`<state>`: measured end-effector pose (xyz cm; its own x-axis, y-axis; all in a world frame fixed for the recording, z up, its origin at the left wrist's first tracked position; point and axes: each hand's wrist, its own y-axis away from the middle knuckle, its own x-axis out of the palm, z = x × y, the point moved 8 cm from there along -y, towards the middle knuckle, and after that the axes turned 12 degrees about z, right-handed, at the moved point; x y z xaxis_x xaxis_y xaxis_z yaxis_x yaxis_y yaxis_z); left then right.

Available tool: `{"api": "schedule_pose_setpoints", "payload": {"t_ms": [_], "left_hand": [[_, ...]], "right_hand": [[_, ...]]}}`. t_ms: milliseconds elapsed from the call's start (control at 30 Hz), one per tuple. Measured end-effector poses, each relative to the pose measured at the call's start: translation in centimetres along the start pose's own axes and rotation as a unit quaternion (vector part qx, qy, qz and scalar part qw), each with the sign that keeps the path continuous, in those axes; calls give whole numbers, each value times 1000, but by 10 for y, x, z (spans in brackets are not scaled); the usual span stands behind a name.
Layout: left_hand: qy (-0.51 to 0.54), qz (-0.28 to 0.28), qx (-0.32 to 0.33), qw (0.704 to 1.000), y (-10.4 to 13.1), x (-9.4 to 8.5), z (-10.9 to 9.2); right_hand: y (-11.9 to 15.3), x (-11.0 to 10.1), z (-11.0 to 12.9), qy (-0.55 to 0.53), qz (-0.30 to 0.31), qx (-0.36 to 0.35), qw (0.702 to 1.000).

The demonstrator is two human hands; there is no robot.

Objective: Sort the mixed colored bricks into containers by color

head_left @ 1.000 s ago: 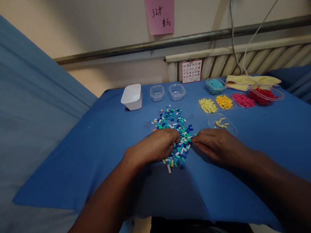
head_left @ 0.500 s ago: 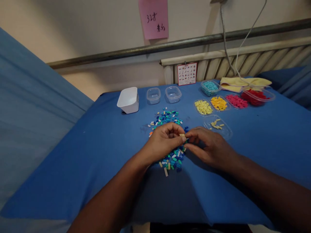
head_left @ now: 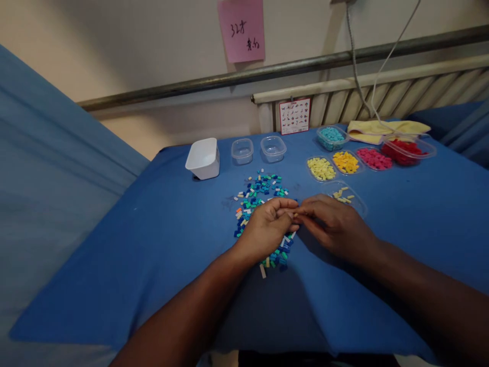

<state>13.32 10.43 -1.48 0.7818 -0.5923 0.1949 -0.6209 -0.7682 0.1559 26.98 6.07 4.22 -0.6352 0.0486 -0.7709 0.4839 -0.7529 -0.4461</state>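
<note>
Over the brick pile (head_left: 254,203), the left hand (head_left: 269,224) pinched a pale piece (head_left: 295,215); the right hand (head_left: 334,221), apart 1 second earlier, had met it, its grip unclear, so both seemingly worked 1 piece.

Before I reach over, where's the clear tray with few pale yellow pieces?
In the head view, the clear tray lies right of centre, just beyond the right hand, in front of the orange-yellow pieces.
</note>
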Motion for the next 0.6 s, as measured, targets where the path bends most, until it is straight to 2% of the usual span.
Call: {"api": "schedule_pose_setpoints", "payload": {"t_ms": [167,400,600], "left_hand": [[8,23,11,1000,0,3,3],[12,5,-36,999,5,-4,2],[49,13,-52,997,9,11,-2]], "right_hand": [[-2,8,12,2,46,-59,997],[0,4,7,78,64,-45,994],[-2,-2,13,108,74,-69,989]]}}
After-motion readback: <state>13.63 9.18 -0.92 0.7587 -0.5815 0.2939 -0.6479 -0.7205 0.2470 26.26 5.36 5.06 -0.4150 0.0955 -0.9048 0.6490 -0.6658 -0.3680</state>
